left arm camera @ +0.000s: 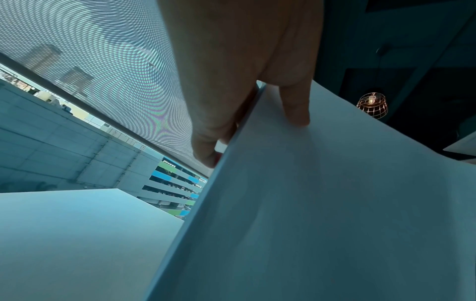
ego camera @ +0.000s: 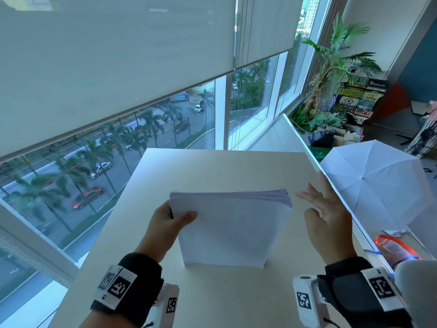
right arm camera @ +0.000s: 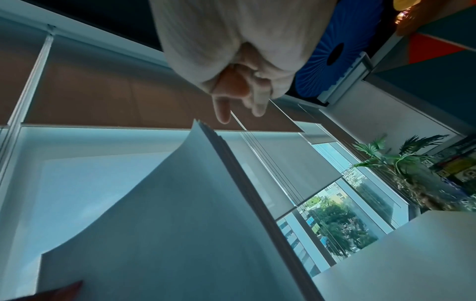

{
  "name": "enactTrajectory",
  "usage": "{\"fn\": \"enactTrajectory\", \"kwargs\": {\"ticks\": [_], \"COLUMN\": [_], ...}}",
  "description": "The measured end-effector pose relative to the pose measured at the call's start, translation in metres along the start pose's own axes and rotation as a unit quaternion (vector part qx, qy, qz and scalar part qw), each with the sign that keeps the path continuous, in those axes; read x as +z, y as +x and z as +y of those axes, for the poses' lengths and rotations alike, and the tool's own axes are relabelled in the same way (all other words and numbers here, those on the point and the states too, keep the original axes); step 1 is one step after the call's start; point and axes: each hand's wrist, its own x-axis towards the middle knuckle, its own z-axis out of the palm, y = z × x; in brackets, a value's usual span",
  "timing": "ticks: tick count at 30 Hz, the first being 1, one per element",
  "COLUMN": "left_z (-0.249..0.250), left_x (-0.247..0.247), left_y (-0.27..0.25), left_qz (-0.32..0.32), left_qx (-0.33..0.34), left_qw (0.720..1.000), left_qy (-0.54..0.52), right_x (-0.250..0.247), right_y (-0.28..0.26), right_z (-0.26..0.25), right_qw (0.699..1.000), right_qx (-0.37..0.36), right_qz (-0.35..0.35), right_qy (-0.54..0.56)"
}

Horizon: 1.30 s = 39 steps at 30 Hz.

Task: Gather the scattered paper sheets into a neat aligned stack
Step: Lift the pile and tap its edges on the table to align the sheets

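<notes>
A thick stack of white paper sheets (ego camera: 233, 229) stands upright on its lower edge on the pale table (ego camera: 236, 301). Its top edges fan slightly at the right corner. My left hand (ego camera: 171, 223) grips the stack's upper left edge, thumb on the near face, fingers behind. In the left wrist view the thumb presses the paper sheets (left arm camera: 322, 203) while my left hand (left arm camera: 239, 114) wraps the edge. My right hand (ego camera: 327, 214) hovers open just right of the stack, fingers spread, not touching. The right wrist view shows the paper sheets (right arm camera: 180, 213) below my right hand (right arm camera: 239, 97).
The table's right edge (ego camera: 340, 197) runs close behind my right hand. Beyond it lie a white umbrella (ego camera: 378, 183) and an orange-rimmed bag (ego camera: 395, 249) on the floor. Large windows (ego camera: 94, 174) line the left and far sides, with potted plants (ego camera: 331, 91) at the back right.
</notes>
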Motion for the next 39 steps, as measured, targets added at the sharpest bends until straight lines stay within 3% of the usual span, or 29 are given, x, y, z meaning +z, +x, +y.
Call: {"fn": "enactTrajectory", "kwargs": {"ticks": [3,8,12,14,18,20,25,29,30,34,35,37,39], "left_z": [0.0,0.001,0.001,0.002,0.002,0.003,0.003,0.002,0.002,0.005,0.005,0.006,0.006], "left_x": [0.0,0.0,0.0,0.0,0.0,0.0,0.001,0.001,0.001,0.002,0.002,0.002,0.002], "left_y": [0.0,0.0,0.001,0.001,0.002,0.002,0.002,0.003,0.003,0.002,0.001,0.001,0.0], "left_qz": [0.002,0.0,-0.002,-0.004,-0.003,-0.003,-0.005,-0.002,-0.003,-0.009,-0.013,-0.02,-0.024], "left_qx": [-0.001,0.001,0.001,0.003,-0.001,-0.002,-0.001,-0.007,-0.007,-0.001,0.0,0.0,0.0], "left_qw": [1.0,1.0,1.0,1.0,1.0,1.0,1.0,1.0,1.0,1.0,1.0,1.0,1.0], "left_qy": [0.002,0.002,0.004,0.003,0.004,0.005,0.0,-0.003,-0.005,-0.014,-0.016,-0.016,-0.007], "right_x": [0.004,0.007,0.011,0.014,0.023,0.024,0.026,0.033,0.034,0.046,0.05,0.062,0.075], "right_y": [-0.003,0.001,0.008,0.011,0.012,0.017,0.02,0.019,0.02,0.024,0.023,0.02,0.017], "right_z": [-0.004,-0.024,-0.042,-0.051,-0.058,-0.059,-0.072,-0.072,-0.074,-0.097,-0.103,-0.113,-0.115], "right_qw": [0.999,0.988,0.942,0.924,0.875,0.856,0.88,0.834,0.834,0.889,0.893,0.88,0.836], "right_qx": [0.0,-0.076,-0.171,-0.184,-0.166,-0.142,-0.151,-0.147,-0.148,-0.203,-0.206,-0.228,-0.22], "right_qz": [-0.034,-0.074,-0.106,-0.138,-0.27,-0.341,-0.296,-0.386,-0.388,-0.279,-0.282,-0.318,-0.418], "right_qy": [0.012,-0.108,-0.269,-0.306,-0.367,-0.362,-0.339,-0.365,-0.363,-0.301,-0.283,-0.271,-0.28]}}
